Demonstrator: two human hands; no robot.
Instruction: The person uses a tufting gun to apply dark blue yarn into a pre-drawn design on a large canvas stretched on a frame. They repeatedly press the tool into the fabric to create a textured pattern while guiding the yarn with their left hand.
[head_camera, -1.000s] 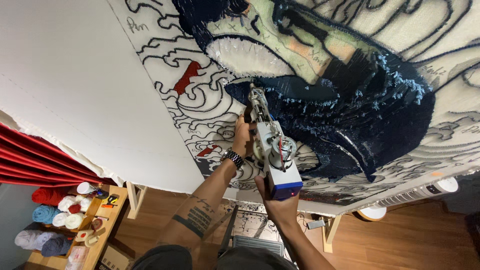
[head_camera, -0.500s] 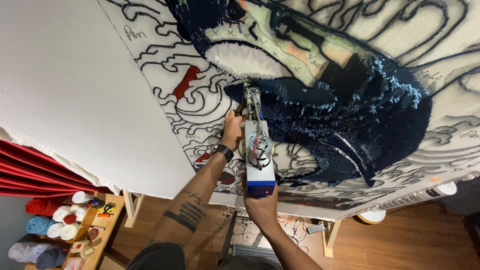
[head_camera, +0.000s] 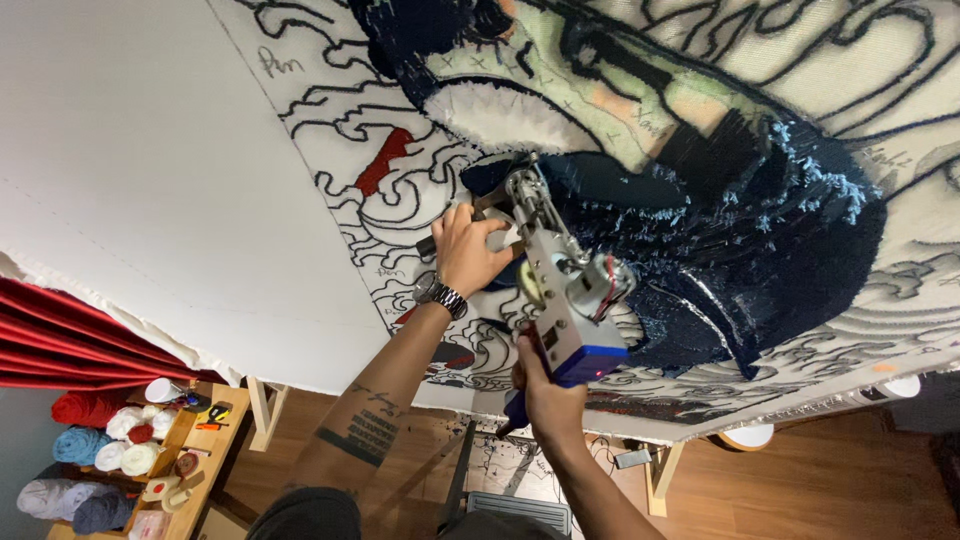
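At the stretched canvas (head_camera: 200, 200), head view: tufting gun (head_camera: 560, 290) held in both hands against the dark blue tufted patch (head_camera: 760, 250)

Head view only: the gun's long axis runs from about 11 o'clock at the needle end, pressed to the cloth at the patch's left edge, down to 5 o'clock at its blue base. The left hand (head_camera: 468, 250) sits at 9 o'clock of the gun body, fingers closed round the side handle; it is the hand nearer the needle. The right hand (head_camera: 545, 395) lies at 6 o'clock, below the base, fingers wrapped on the rear grip. A shelf of yarn rolls (head_camera: 100, 455) stands well apart at 8 o'clock, beside a red curtain (head_camera: 60, 335)
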